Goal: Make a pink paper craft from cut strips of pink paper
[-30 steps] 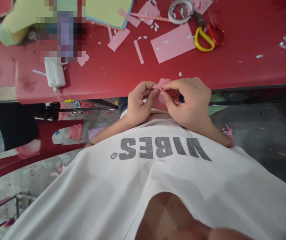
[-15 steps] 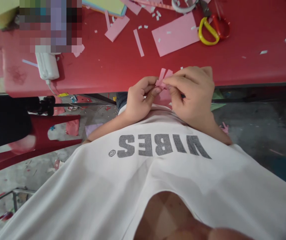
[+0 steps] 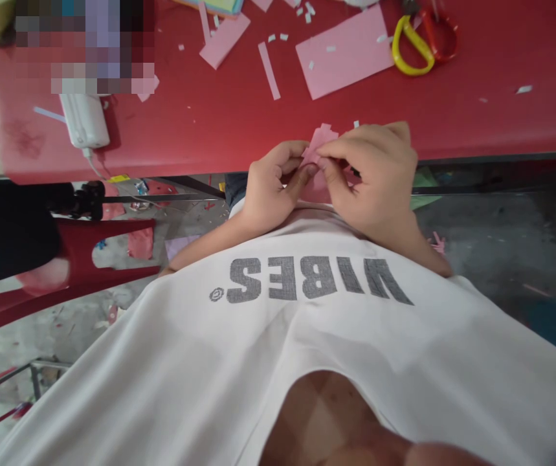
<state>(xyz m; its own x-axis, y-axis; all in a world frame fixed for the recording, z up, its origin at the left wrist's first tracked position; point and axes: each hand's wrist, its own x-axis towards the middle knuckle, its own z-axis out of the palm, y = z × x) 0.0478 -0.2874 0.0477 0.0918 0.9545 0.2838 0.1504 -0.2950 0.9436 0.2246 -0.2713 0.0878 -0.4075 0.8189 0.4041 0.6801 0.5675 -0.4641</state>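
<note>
**Head view**

1. Left hand: curled, thumb and fingers clamped on the left edge of the pink paper piece.
2. Right hand: thumb and forefinger pinched on the right side of the same piece. The two hands are close together, with knuckles nearly touching and the piece between them.
3. Paper position: the piece is held in the air over the front edge of the bench, above the chest of the white T-shirt. Its upper part stands above the fingers; its lower part is partly hidden by the hands. Its exact shape cannot be determined.
4. Bench surface: red. The following items lie on it, all well apart from the hands:
   - a pink sheet, above the right hand;
   - a narrow pink strip, left of the sheet;
   - a wider pink strip, left of the narrow strip;
   - small white scraps, scattered around the strips;
   - scissors with yellow and red handles, at the top edge of the view, right of the sheet;
   - a white plastic unit with a cord, at the left.
5. Obscured item: a blurred object stands above the white unit and cannot be identified.
6. Below the bench: a concrete floor with scattered paper bits.
</note>
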